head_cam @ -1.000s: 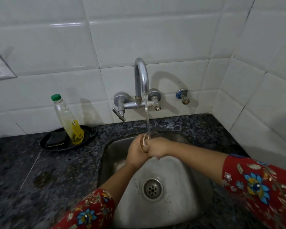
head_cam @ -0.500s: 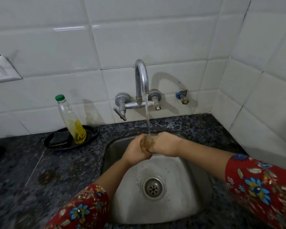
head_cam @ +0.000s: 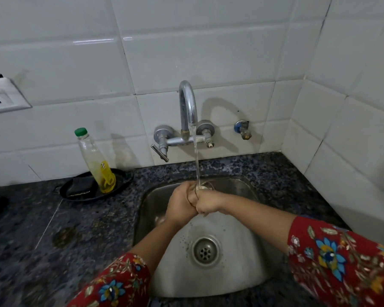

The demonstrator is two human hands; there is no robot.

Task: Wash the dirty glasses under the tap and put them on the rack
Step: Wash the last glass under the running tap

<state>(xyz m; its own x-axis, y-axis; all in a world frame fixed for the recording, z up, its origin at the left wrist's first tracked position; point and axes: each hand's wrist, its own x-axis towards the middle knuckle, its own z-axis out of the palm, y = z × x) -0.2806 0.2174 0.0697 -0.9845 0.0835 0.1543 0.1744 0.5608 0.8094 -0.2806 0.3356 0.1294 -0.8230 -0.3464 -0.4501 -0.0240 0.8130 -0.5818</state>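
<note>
Both your hands are closed around one glass (head_cam: 203,186) above the sink (head_cam: 242,273), left hand (head_cam: 181,202) and right hand (head_cam: 208,203) pressed together. The tap (head_cam: 187,103) runs a thin stream into the glass's rim, which just shows above your fingers. No rack is in view. Wet glass may slip and strike the steel sink, likely if either grip loosens. A soap bottle (head_cam: 95,160) stands on the worktop (head_cam: 31,240), left.

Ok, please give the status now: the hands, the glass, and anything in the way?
Left hand and right hand both closed on the glass. Glass under the running tap, over the sink. Nothing in the way.
</note>
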